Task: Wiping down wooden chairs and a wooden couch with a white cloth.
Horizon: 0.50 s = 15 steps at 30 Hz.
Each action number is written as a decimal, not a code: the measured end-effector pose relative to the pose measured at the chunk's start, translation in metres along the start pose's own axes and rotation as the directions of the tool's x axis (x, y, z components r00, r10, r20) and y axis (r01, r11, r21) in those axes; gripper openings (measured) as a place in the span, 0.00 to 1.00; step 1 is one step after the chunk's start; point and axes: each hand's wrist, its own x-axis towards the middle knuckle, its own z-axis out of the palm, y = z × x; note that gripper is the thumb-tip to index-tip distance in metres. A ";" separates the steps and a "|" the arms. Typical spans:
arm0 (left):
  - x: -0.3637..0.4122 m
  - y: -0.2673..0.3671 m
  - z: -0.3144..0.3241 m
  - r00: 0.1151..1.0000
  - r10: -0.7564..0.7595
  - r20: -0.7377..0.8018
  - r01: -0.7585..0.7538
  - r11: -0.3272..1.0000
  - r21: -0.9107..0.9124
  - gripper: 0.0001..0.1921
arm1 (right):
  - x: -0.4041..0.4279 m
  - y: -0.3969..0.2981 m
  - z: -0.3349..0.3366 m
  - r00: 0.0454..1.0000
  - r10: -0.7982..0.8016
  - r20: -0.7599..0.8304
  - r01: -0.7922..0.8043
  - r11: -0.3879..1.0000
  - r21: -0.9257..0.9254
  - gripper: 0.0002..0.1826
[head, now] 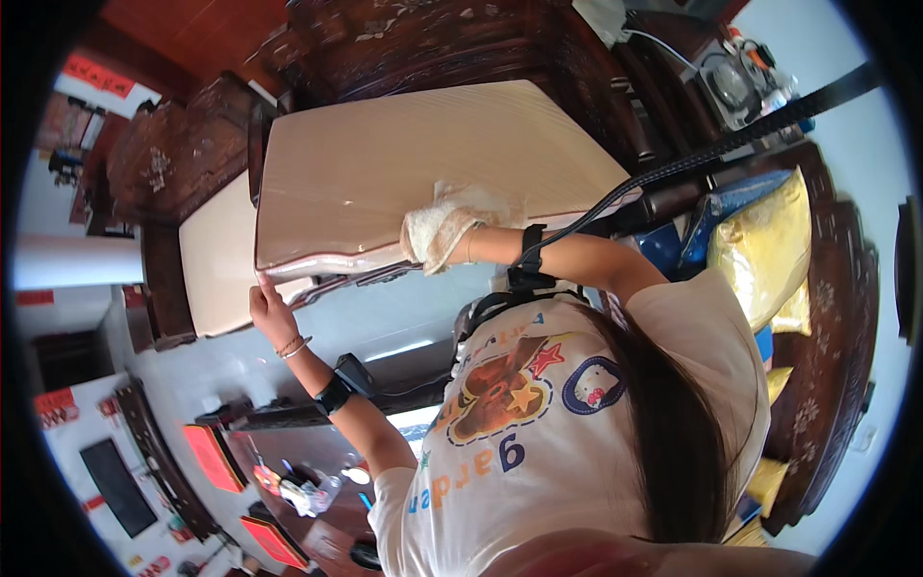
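Observation:
A long beige seat cushion (433, 151) with a shiny cover and darker piping lies on a carved dark wood bench. At its near left corner, my left hand (272, 310) has the fingers curled and one fingertip pressed on the edge; it seems to pinch the corner. A cream and tan cloth (440, 227) is bunched over my right hand (465, 245), at the cushion's front edge. It hides my right fingers and part of it rests on the cushion top. Both wrists wear black straps, and a black cable passes above the right forearm.
Another beige cushion (216, 260) lies on a carved seat at the left. Yellow (764, 245) and blue pillows (656, 245) are piled on a wooden seat at the right. A dark table (317, 447) bearing small items stands lower left, beside red-topped stools (214, 456).

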 end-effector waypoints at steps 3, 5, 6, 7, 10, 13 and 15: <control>0.014 -0.002 0.004 0.990 0.139 -0.029 -0.134 0.983 0.125 0.25 | -0.009 0.009 0.011 0.993 0.009 -0.117 0.005 0.993 0.116 0.10; 0.022 -0.007 0.006 0.982 -0.156 0.108 0.159 0.987 -0.020 0.26 | -0.010 0.024 0.024 0.985 -0.017 -0.174 0.052 0.978 0.200 0.11; 0.025 -0.008 0.014 0.985 -0.115 0.130 0.115 0.993 0.004 0.27 | -0.010 0.035 0.032 0.979 -0.038 -0.199 0.066 0.988 0.138 0.11; 0.026 0.001 0.021 0.974 -0.122 0.191 0.106 0.990 0.089 0.27 | -0.013 0.047 0.040 0.979 -0.034 -0.203 0.064 0.988 0.143 0.11; 0.043 -0.007 0.070 0.975 0.050 0.215 -0.089 0.980 0.180 0.27 | 0.001 0.131 0.131 0.810 -0.032 -0.586 0.164 0.971 0.172 0.09; 0.060 -0.036 0.099 0.987 0.092 0.129 -0.115 0.977 0.178 0.28 | 0.009 0.120 0.087 0.987 0.138 -0.077 -0.127 0.983 0.133 0.17; 0.078 -0.054 0.105 0.987 -0.060 0.149 0.018 0.963 0.269 0.29 | 0.023 0.123 0.076 0.989 0.065 -0.132 -0.046 0.990 0.136 0.16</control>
